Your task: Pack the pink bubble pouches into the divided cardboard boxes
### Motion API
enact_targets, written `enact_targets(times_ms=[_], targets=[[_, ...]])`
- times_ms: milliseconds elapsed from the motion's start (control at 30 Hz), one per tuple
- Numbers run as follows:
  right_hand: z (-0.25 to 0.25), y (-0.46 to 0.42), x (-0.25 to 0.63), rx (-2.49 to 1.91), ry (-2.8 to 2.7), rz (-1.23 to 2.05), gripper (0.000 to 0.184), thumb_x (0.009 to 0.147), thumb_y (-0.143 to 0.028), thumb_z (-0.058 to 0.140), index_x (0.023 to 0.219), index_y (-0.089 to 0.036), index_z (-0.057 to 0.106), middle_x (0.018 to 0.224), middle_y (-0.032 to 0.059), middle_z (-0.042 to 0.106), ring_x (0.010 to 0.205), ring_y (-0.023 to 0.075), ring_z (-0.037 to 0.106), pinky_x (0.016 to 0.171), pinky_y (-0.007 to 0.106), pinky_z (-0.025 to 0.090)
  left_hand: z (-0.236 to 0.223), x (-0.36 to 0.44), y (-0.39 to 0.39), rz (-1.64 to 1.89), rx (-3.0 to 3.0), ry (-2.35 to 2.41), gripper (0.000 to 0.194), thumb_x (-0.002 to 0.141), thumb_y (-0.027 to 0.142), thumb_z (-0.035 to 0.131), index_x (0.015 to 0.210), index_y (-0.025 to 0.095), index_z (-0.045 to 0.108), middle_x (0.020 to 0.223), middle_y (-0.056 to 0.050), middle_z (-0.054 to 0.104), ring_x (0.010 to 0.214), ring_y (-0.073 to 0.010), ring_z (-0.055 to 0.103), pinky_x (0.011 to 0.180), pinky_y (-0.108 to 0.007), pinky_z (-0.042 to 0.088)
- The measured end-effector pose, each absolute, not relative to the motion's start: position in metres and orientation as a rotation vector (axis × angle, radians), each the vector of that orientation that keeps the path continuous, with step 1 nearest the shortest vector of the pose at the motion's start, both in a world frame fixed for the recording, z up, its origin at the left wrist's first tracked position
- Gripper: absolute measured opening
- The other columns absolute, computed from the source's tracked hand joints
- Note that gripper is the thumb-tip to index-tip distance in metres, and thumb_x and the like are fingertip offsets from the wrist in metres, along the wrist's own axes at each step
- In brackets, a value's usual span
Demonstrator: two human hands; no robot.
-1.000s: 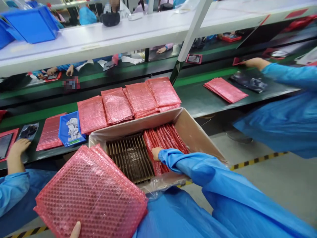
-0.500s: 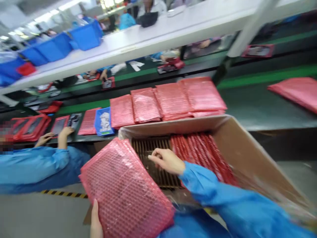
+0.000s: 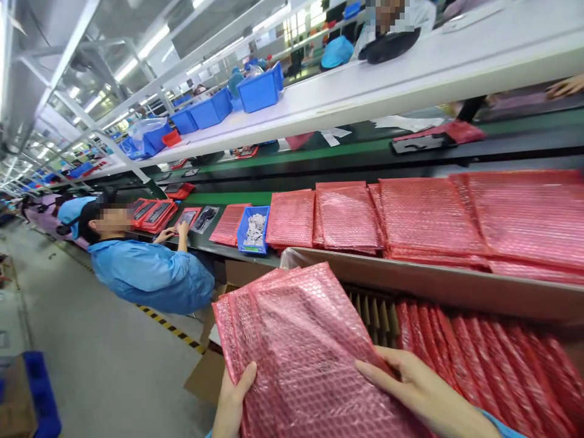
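A stack of red bubble-wrap bags [image 3: 301, 340] is held tilted in front of me. My left hand [image 3: 235, 395] grips its left edge, thumb on top. On the right side, my right hand [image 3: 406, 383] has its thumb on the top bag and its fingers curled beneath, where they are hidden. Just beyond the stack stands a large cardboard box [image 3: 438, 278]. Upright red bubble bags [image 3: 483, 353] fill much of it in a row, and brown cardboard dividers [image 3: 374, 313] show at its left end.
Piles of red bubble bags [image 3: 429, 213] lie along the conveyor bench behind the box. A blue bin [image 3: 253, 230] of small white pieces sits left of them. At the left, a co-worker in a blue smock [image 3: 146, 274] handles items. A white shelf [image 3: 347, 91] carries blue bins [image 3: 260, 88].
My right hand has come from above the dividers to the stack and now grips it. The camera view has swung left, showing more of the co-worker and the aisle.
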State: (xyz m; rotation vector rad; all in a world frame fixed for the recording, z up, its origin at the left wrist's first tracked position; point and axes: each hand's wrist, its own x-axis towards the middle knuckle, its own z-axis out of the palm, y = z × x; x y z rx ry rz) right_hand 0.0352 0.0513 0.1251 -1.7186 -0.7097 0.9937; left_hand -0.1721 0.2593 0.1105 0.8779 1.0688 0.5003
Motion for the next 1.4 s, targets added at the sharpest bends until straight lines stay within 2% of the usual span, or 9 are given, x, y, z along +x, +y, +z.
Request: enact_targets(times_ms=[100, 233, 333, 400, 533, 733, 900, 1233, 1400], targets=[[0.114, 0.012, 0.05, -1.804, -0.507, 0.908, 0.053, 0.07, -0.067, 0.056, 0.085, -0.018, 0.068, 0.093, 0.0072, 0.07, 0.087, 0.0277, 0.063, 0.083, 0.033, 0.052, 0.109, -0.176, 0.264, 0.469, 0.917, 1.105, 0.074, 0.063, 0.035, 0.08, 0.128, 0.015, 0.051, 0.118, -0.013, 0.065, 0.11, -0.0299, 0.059, 0.098, -0.04, 0.045], [0.103, -0.046, 0.073, -1.995, -0.286, 0.66, 0.06, 0.068, -0.067, 0.056, 0.101, -0.017, 0.063, 0.103, 0.0109, 0.069, 0.093, 0.0295, 0.064, 0.085, 0.036, 0.053, 0.115, -0.178, 0.259, 0.383, 0.956, 1.199, 0.074, 0.062, 0.036, 0.079, 0.128, 0.017, 0.05, 0.116, -0.011, 0.066, 0.106, -0.029, 0.062, 0.097, -0.042, 0.046], [0.093, -0.071, 0.074, -2.299, -0.303, 0.383, 0.06, 0.074, -0.054, 0.052, 0.118, -0.012, 0.055, 0.106, 0.0127, 0.068, 0.097, 0.0291, 0.064, 0.087, 0.037, 0.051, 0.126, -0.171, 0.251, 0.417, 1.102, 1.256, 0.072, 0.066, 0.041, 0.075, 0.129, 0.021, 0.05, 0.114, -0.008, 0.067, 0.105, -0.0274, 0.062, 0.096, -0.042, 0.048], [0.082, -0.074, 0.07, -2.602, -0.301, 0.299, 0.058, 0.08, -0.042, 0.045, 0.128, -0.007, 0.048, 0.095, 0.0144, 0.07, 0.088, 0.0296, 0.067, 0.081, 0.039, 0.051, 0.131, -0.167, 0.248, 0.42, 1.175, 1.264, 0.071, 0.067, 0.047, 0.072, 0.13, 0.023, 0.05, 0.115, -0.007, 0.066, 0.106, -0.0285, 0.061, 0.096, -0.045, 0.048], [0.067, -0.065, 0.058, -2.968, -0.371, 0.355, 0.055, 0.088, -0.03, 0.038, 0.136, -0.003, 0.038, 0.08, 0.0137, 0.071, 0.078, 0.0293, 0.068, 0.073, 0.036, 0.05, 0.128, -0.167, 0.251, 0.337, 1.19, 1.273, 0.072, 0.069, 0.055, 0.068, 0.132, 0.028, 0.047, 0.121, -0.005, 0.063, 0.118, -0.0313, 0.053, 0.106, -0.052, 0.036], [0.075, -0.054, 0.06, -3.044, -0.511, 0.513, 0.054, 0.092, -0.029, 0.037, 0.141, -0.008, 0.031, 0.086, 0.0114, 0.072, 0.084, 0.0265, 0.068, 0.074, 0.032, 0.047, 0.108, -0.178, 0.269, 0.308, 1.103, 1.297, 0.076, 0.062, 0.054, 0.075, 0.13, 0.03, 0.05, 0.126, -0.003, 0.059, 0.127, -0.0304, 0.045, 0.111, -0.048, 0.03], [0.065, -0.027, 0.077, -3.048, -0.526, 0.595, 0.055, 0.088, -0.027, 0.043, 0.14, -0.01, 0.033, 0.094, 0.0147, 0.07, 0.089, 0.0282, 0.066, 0.076, 0.034, 0.045, 0.099, -0.183, 0.273, 0.344, 1.208, 1.278, 0.071, 0.066, 0.052, 0.072, 0.129, 0.024, 0.051, 0.127, -0.004, 0.059, 0.129, -0.0286, 0.042, 0.114, -0.045, 0.023], [0.06, 0.026, 0.104, -2.947, -0.502, 0.754, 0.037, 0.082, -0.018, 0.045, 0.118, -0.01, 0.051, 0.104, 0.0188, 0.066, 0.099, 0.0284, 0.064, 0.081, 0.035, 0.045, 0.107, -0.176, 0.268, 0.331, 1.086, 1.275, 0.071, 0.062, 0.045, 0.076, 0.126, 0.027, 0.052, 0.122, -0.003, 0.061, 0.123, -0.0286, 0.049, 0.11, -0.046, 0.03], [0.039, 0.027, 0.093, -2.979, -0.483, 0.766, 0.046, 0.085, -0.019, 0.042, 0.129, -0.006, 0.043, 0.106, 0.0233, 0.065, 0.098, 0.0308, 0.064, 0.08, 0.038, 0.047, 0.118, -0.173, 0.26, 0.322, 1.045, 1.244, 0.08, 0.055, 0.038, 0.082, 0.128, 0.032, 0.051, 0.125, 0.001, 0.06, 0.117, -0.0281, 0.053, 0.106, -0.042, 0.039]])
